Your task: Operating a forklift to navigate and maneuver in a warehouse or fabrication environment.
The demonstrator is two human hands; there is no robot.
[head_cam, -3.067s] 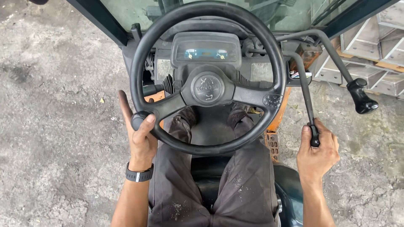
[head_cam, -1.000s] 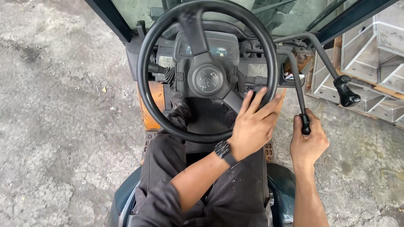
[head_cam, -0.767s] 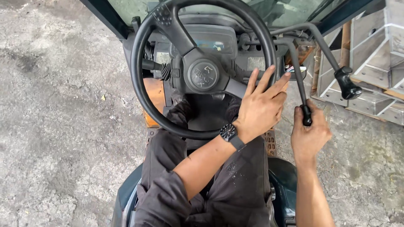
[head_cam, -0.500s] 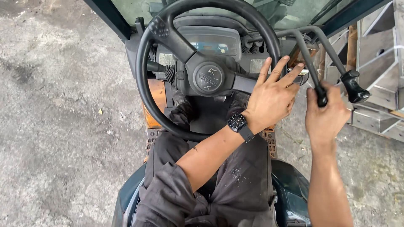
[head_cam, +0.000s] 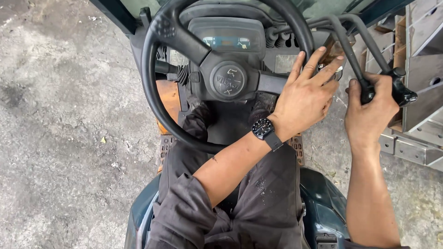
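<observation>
I sit on a forklift seat and look down at a black steering wheel (head_cam: 159, 92). My left hand (head_cam: 307, 99) lies flat on the wheel's right rim, palm down, fingers spread and pointing up; a black watch (head_cam: 265, 130) is on that wrist. My right hand (head_cam: 369, 110) is closed around the knob of a black control lever (head_cam: 355, 46) to the right of the wheel. A second lever knob (head_cam: 404, 94) shows just past its knuckles.
A small dashboard display (head_cam: 228, 39) sits behind the wheel hub. Grey concrete floor (head_cam: 69, 138) lies to the left. Stacked grey metal frames (head_cam: 422, 60) stand close on the right. My legs in dark trousers (head_cam: 258, 198) fill the seat area.
My left hand crossed from the wheel's left side to its right rim and pushed it round. My right hand moved up and forward along the levers to a farther knob.
</observation>
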